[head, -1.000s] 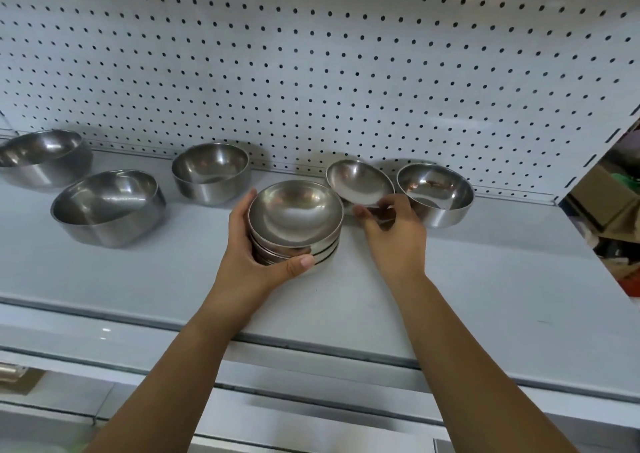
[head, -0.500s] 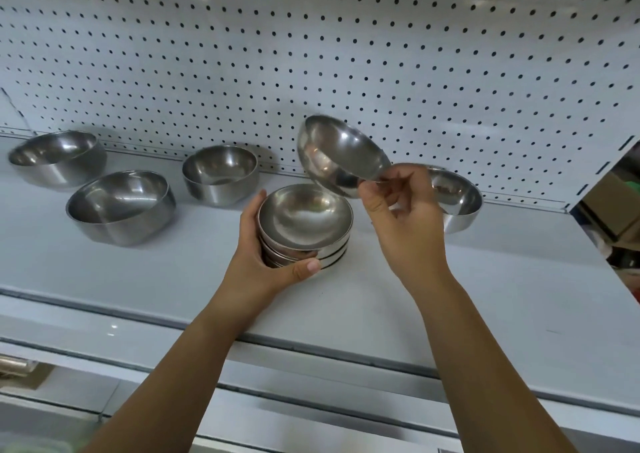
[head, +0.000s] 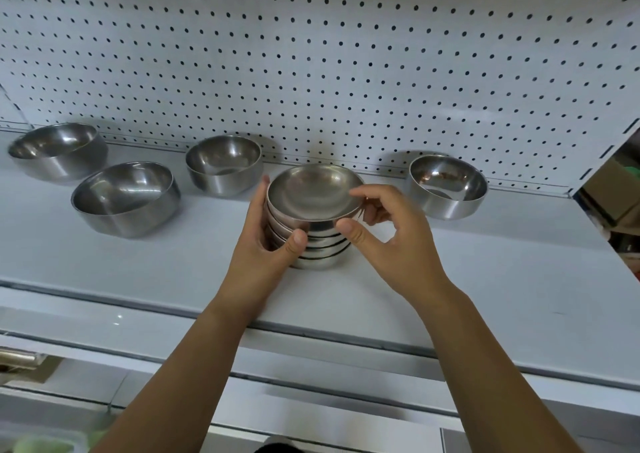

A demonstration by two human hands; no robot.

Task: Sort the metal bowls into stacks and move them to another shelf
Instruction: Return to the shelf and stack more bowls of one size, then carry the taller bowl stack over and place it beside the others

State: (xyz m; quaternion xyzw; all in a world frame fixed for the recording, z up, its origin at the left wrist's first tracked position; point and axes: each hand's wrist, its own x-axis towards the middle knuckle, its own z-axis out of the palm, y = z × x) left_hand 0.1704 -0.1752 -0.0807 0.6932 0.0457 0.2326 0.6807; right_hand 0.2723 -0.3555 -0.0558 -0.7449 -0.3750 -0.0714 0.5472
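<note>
The top bowl (head: 313,192), held up before, now sits on the stack (head: 322,250) at mid shelf (head: 485,279), right hand (head: 398,241) pinching its rim, left hand (head: 263,248) gripping the stack; four other bowls (head: 446,185) stand apart.

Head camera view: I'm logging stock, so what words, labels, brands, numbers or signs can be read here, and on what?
No readable text anywhere.
The stack of shallow metal bowls, the deeper metal bowls, the pegboard panel and the shelf show no marks.
The cardboard boxes at the right edge are too blurred to tell.
</note>
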